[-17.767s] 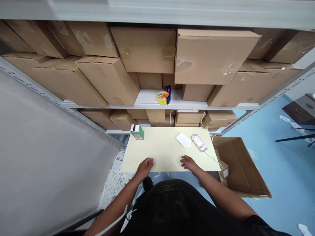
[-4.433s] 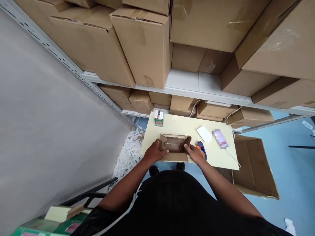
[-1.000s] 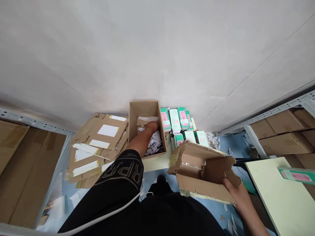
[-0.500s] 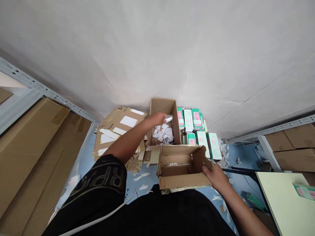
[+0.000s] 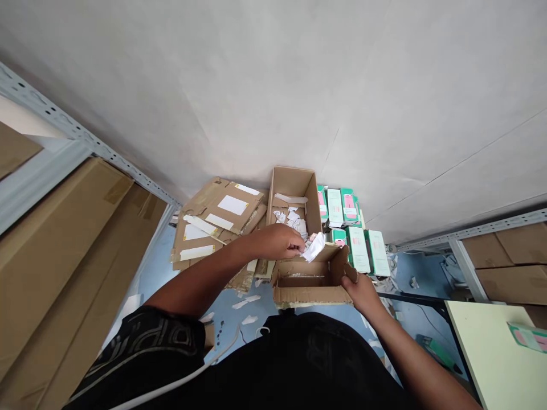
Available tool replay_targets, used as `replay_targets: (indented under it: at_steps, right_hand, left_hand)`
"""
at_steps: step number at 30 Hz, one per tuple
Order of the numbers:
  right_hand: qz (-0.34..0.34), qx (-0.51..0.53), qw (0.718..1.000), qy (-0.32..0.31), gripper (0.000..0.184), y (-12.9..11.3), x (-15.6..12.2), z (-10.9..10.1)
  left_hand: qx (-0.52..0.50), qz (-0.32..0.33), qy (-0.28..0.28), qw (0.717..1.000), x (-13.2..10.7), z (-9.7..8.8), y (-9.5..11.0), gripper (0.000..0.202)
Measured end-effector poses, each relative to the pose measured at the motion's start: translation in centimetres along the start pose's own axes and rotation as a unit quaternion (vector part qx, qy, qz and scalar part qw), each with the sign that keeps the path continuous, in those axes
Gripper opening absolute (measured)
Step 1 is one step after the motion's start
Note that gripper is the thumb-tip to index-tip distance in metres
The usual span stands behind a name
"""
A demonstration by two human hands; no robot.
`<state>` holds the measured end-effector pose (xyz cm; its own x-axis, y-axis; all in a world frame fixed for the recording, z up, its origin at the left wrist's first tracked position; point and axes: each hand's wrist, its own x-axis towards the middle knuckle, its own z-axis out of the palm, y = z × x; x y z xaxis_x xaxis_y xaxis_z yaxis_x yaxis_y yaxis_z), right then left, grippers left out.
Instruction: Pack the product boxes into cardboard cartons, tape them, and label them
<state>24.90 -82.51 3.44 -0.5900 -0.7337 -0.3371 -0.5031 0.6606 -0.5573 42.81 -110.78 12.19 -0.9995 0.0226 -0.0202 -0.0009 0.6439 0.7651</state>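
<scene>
My left hand pinches a crumpled white piece of paper above the back edge of an open, worn cardboard box. That box is tilted toward me, and its inside shows a strip of clear tape. At its right end, my right hand grips the torn side wall. Just behind stands a taller open cardboard box with white paper scraps lying in it. My left hand and forearm hide part of its front.
Flattened cardboard with white labels lies left of the tall box. Several green and white cartons stand to the right. Shelving with large brown boxes flanks the left. A pale table is at right. Paper scraps litter the blue floor.
My left hand has come out of the tall box toward me and right, carrying paper over the worn box. A long white strip now lies in the tall box. My right hand keeps its hold.
</scene>
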Motion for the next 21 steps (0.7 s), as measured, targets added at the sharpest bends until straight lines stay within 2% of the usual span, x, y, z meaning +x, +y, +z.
replay_targets:
  at_steps: [3, 5, 8, 11, 14, 17, 21]
  right_hand:
    - [0.012, 0.02, 1.0, 0.001, 0.032, -0.3, 0.1, 0.1]
    - [0.015, 0.03, 0.999, 0.003, 0.032, -0.6, 0.0, 0.1]
    - [0.021, 0.039, 0.999, 0.012, 0.031, -0.9, -0.6, -0.2]
    - [0.028, 0.061, 0.997, 0.033, 0.03, -0.7, -1.8, -1.0]
    - [0.039, 0.091, 0.994, 0.055, 0.03, 0.2, -3.3, -2.4]
    - [0.058, 0.102, 0.989, 0.09, 0.029, 1.5, -4.9, -4.0]
    - [0.096, 0.118, 0.977, 0.151, 0.026, 3.6, -7.2, -6.0]
  left_hand:
    - [0.035, 0.058, -0.011, 0.998, -0.5, 0.0, -0.1, 0.02]
    - [0.057, 0.068, -0.004, 0.996, -0.9, 0.0, 0.2, 0.02]
    - [0.071, 0.009, 0.065, 0.995, -1.8, 0.3, 0.6, 0.02]
    - [0.041, -0.092, 0.158, 0.982, -3.1, 1.2, 0.8, 0.046]
    - [-0.04, -0.122, 0.201, 0.971, -4.1, 2.3, 0.7, 0.061]
    - [-0.122, -0.099, 0.175, 0.972, -3.3, 2.9, 0.8, 0.06]
    - [-0.175, -0.098, 0.117, 0.973, 0.5, 3.8, 2.5, 0.065]
